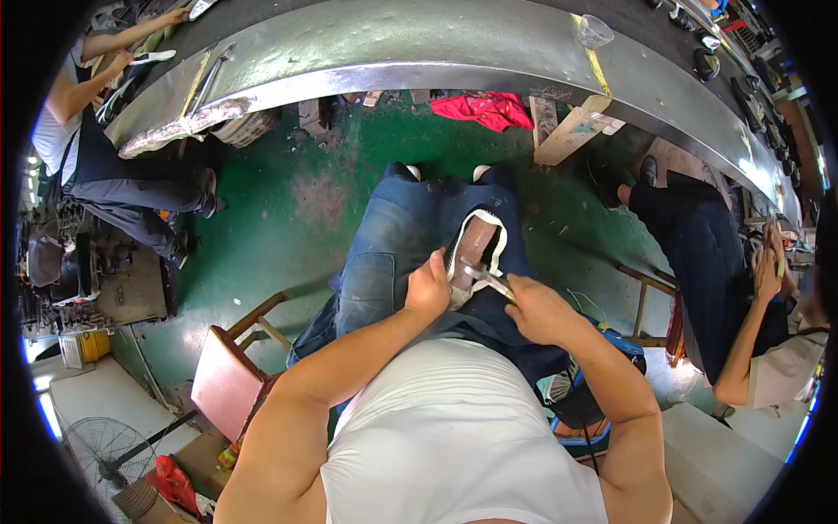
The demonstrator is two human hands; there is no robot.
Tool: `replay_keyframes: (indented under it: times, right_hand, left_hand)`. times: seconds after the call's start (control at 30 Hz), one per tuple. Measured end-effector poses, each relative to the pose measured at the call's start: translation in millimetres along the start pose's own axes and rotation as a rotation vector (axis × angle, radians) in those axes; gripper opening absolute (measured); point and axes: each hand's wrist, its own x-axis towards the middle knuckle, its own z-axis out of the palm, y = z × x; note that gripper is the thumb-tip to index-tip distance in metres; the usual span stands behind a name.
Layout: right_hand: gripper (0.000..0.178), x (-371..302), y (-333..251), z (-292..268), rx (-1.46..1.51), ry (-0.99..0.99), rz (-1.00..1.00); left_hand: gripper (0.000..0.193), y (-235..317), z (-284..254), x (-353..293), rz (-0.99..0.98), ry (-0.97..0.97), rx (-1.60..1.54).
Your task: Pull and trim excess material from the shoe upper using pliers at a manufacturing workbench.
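Observation:
A shoe upper (499, 237) with a white edge lies over my lap, its brown insole (477, 241) facing up. My left hand (428, 286) is closed on the near left side of the shoe, with the thumb up along its edge. In my right hand (539, 309) is a hammer (496, 283), gripped by its handle. The metal head rests at or just above the near part of the insole; whether it touches cannot be made out. Beneath the shoe are my blue jeans (375, 236).
A long metal-faced bench (393, 44) curves across the far side, with a clear plastic cup (594, 33) on it. Red cloth (484, 110) lies beneath. Co-workers sit at left and right. A chair (229, 384) and fan (109, 467) stand near left.

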Motion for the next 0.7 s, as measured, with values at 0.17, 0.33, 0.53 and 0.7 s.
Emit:
replay_keyframes:
  times: [0.17,0.33,0.53,0.7]
  right_hand:
    - [0.033,5,2,6,-0.08,0.079,0.138]
    - [0.026,7,15,-21,0.151,-0.147,0.313]
    - [0.032,20,17,-14,0.348,0.303,0.045]
    - [0.037,45,26,-6,0.06,0.142,0.145]
  left_hand:
    - [0.047,-1,3,-1,0.401,0.059,0.123]
    - [0.052,10,-8,-1,0.454,-0.138,0.374]
    - [0.055,27,-19,5,0.401,-0.289,0.491]
    - [0.06,41,-31,10,0.392,-0.458,0.69]
